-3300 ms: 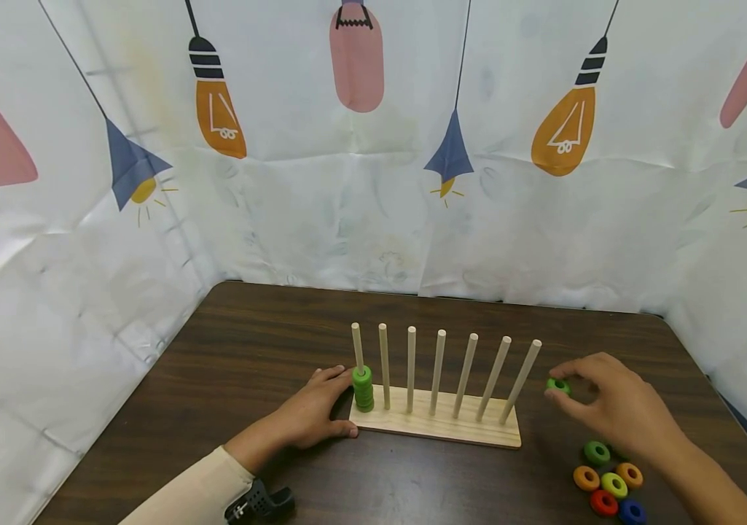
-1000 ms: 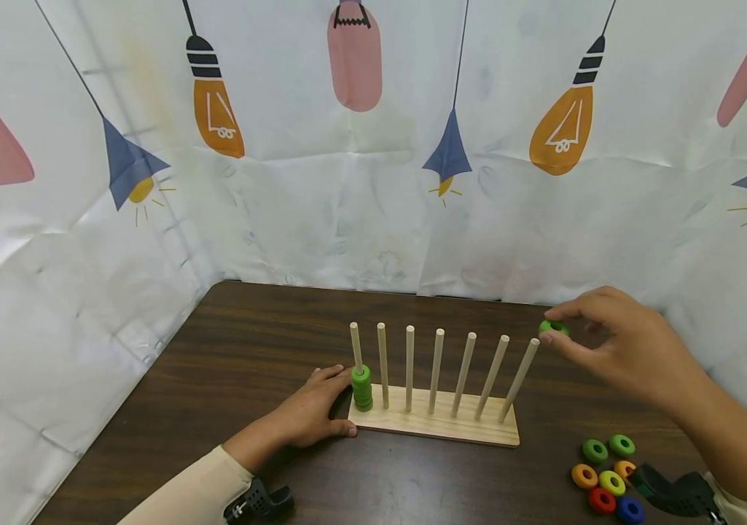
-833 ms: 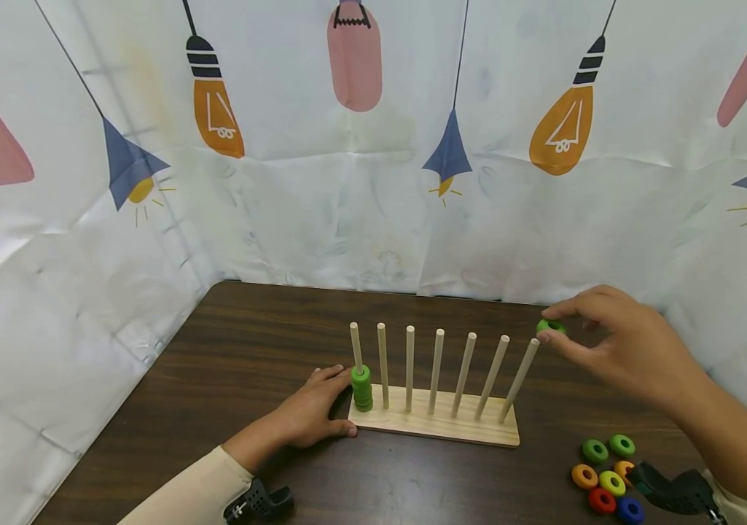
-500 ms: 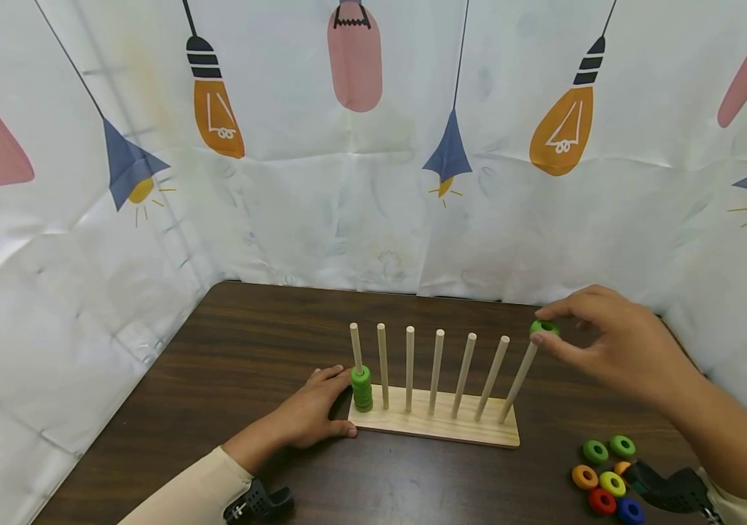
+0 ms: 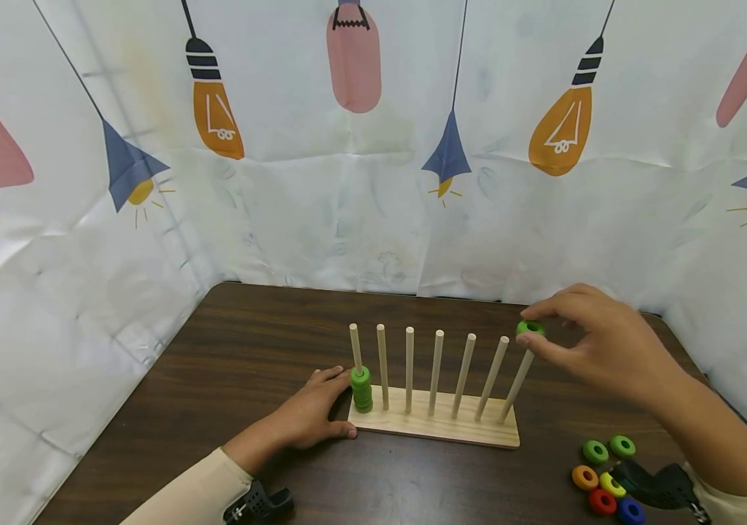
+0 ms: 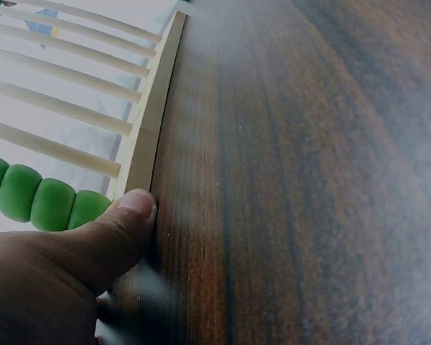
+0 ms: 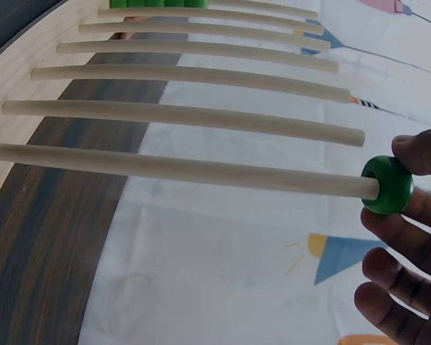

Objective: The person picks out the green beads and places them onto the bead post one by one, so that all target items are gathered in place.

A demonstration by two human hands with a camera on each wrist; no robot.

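- Right hand (image 5: 591,341): green ring (image 5: 530,328) was pinched at tip of end peg (image 5: 517,385), right edge of rack (image 5: 435,426).
- Left hand (image 5: 314,412): rack was gripped by left edge.

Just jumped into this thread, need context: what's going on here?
A person's right hand pinches a green bead at the tip of the rightmost peg of a wooden rack; how far it's threaded is hard to tell. The left hand holds the rack's left end, beside a green stack on the leftmost peg. The five pegs between are bare. Loose beads in several colours lie on the table at right.
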